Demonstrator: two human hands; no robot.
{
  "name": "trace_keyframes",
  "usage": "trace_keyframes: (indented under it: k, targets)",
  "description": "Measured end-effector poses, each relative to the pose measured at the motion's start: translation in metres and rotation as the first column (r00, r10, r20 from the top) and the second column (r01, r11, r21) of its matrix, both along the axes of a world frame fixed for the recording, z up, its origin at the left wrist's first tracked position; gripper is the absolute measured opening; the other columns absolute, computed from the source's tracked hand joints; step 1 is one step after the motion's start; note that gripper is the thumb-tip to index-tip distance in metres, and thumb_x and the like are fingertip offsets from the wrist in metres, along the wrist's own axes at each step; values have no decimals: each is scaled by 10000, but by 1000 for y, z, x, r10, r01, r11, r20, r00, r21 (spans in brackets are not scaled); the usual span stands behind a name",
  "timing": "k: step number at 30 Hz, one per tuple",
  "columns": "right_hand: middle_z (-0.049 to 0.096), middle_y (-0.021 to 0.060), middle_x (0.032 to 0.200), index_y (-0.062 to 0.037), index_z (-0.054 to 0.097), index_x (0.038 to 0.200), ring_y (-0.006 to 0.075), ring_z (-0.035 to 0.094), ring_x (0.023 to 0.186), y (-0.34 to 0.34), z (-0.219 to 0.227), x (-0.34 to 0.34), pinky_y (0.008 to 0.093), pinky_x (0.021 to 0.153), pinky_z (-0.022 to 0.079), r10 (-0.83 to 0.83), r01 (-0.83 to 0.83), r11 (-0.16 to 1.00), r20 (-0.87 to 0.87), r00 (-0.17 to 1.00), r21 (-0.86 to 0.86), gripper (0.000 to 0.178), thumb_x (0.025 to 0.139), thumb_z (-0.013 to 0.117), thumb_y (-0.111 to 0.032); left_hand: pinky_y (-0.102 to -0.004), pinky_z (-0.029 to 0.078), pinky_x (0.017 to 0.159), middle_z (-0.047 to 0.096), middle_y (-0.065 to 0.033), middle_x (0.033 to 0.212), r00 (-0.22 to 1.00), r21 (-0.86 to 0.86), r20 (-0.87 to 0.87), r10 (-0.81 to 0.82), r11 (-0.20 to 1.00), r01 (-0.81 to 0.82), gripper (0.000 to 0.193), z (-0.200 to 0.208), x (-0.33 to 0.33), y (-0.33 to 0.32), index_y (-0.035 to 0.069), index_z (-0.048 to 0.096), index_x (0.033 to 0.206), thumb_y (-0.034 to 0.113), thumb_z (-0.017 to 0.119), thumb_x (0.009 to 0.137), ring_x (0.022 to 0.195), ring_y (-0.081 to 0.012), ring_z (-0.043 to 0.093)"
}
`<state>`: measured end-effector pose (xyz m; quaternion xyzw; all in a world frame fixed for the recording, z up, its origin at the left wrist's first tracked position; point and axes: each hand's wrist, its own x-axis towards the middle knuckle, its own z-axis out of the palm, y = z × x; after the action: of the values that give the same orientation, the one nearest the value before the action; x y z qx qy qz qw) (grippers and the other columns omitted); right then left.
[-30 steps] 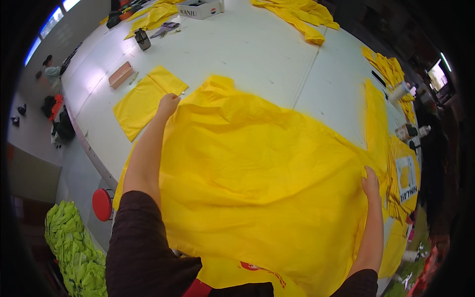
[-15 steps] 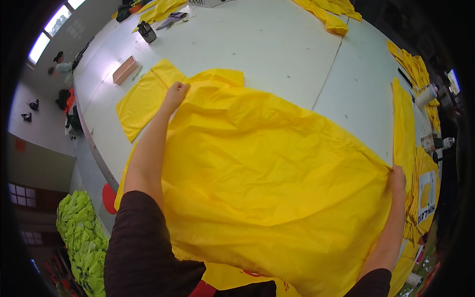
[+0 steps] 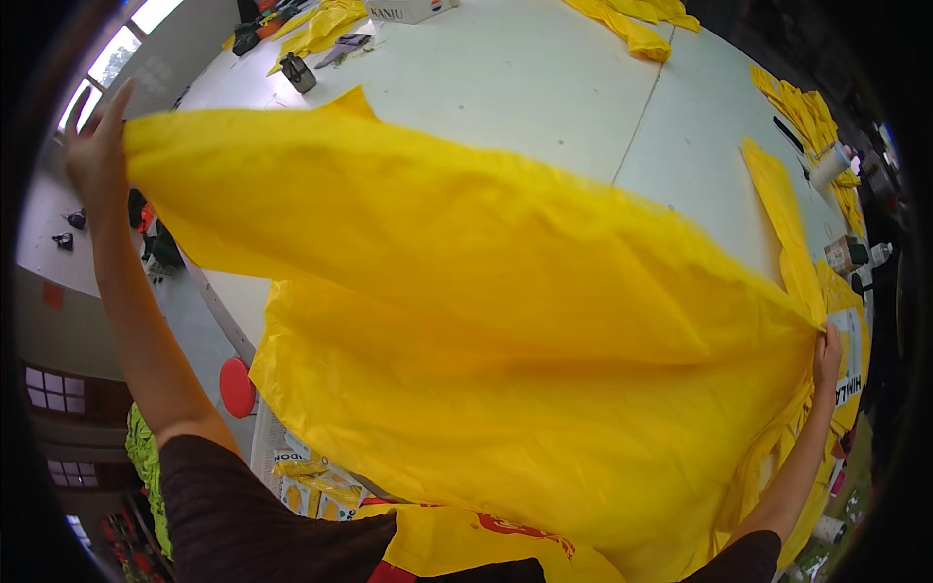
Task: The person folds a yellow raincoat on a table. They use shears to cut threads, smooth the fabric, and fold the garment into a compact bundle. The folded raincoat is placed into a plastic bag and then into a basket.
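Note:
A large sheet of yellow fabric [image 3: 466,321], perhaps part of a garment, spreads across in front of me, its far part lifted off the table and slightly blurred. At the far left, my left hand [image 3: 97,160] is raised at the fabric's corner; some fingers point up and apart while the edge is caught against the hand. My right hand [image 3: 827,358] pinches the opposite edge at the right, with the fabric drawn taut between both arms. The near part drapes down toward my body, over the table's front edge.
A white table [image 3: 505,87] extends beyond the fabric. On it are a dark container [image 3: 296,73], a white box [image 3: 413,10] and more yellow fabric [image 3: 632,39]. Folded yellow pieces [image 3: 782,219] and a thread cone [image 3: 829,167] lie right. A red stool [image 3: 236,388] stands left.
My left hand has swung far left and up, pulling the fabric's edge with it. My right hand has shifted slightly right. The fabric has lifted and now covers the flat yellow piece and pinkish tray.

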<state>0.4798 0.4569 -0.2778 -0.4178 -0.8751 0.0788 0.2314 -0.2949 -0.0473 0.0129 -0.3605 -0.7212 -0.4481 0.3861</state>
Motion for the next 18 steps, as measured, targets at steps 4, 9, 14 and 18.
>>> trace_keyframes:
  k: [4,9,14,18]
  targets:
    - [482,202,775,29,479,836,361,494,777,12,22,-48,353,717,412,-152,198,972,299,942,-130,137,828,407,-88,-284,480,758,630,-128,1013,968,-339,2,251,911,-236,460,-22,-64,99,90,602,1136,361,653,767,899,-199,611]
    - [594,235,1016,-2,592,916,403,549,965,61,-22,-84,460,805,439,-315,441,897,680,662,-14,287,769,424,-183,-360,429,882,618,-93,1104,891,-428,87,446,824,-371,441,-110,-145,217,136,632,1064,453,626,757,1040,-274,570]
    - [587,224,1064,17,570,1052,388,545,1005,41,-40,-138,453,846,433,-430,586,809,633,644,-47,362,797,441,-204,-377,445,835,633,-134,1018,965,-280,-112,239,924,-261,392,-230,-129,270,102,643,1009,425,609,791,948,-279,594]
    - [523,220,1188,11,529,1153,353,478,1125,34,-94,-104,405,933,388,-360,353,933,221,906,71,367,845,478,-182,-357,468,794,638,-111,951,886,-373,100,-453,808,456,271,-305,5,277,75,627,981,273,646,798,901,-269,602]
